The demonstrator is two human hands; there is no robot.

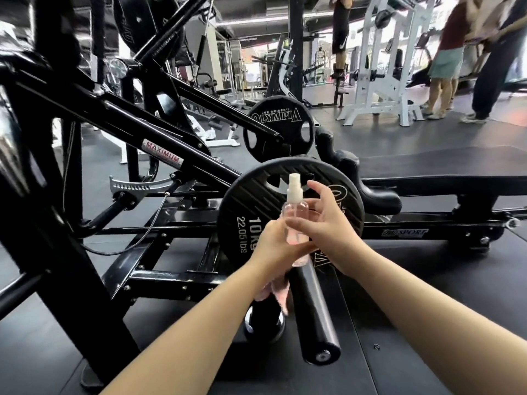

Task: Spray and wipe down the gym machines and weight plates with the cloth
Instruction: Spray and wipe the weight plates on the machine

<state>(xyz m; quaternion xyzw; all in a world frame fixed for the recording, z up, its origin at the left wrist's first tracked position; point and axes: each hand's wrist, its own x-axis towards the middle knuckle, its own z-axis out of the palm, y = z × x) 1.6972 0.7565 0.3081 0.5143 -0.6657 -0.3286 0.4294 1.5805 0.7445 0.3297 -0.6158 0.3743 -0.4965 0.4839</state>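
A small clear spray bottle (296,215) with a white nozzle stands upright in front of a black 10 kg weight plate (251,201). My left hand (273,240) grips the bottle's lower half. A pale, blurred cloth (278,295) hangs beneath that hand. My right hand (328,223) holds the bottle's upper part from the right, thumb across its front and forefinger raised beside the nozzle. The plate sits on a black bar sleeve (313,309) that points toward me. A second black plate (275,124), marked OLYMPIA, stands behind it.
The black machine frame (119,121) slants across the left side, over dark rubber flooring. A black padded bench (427,163) lies on the right. White racks (382,67) and several people (445,61) stand at the far right.
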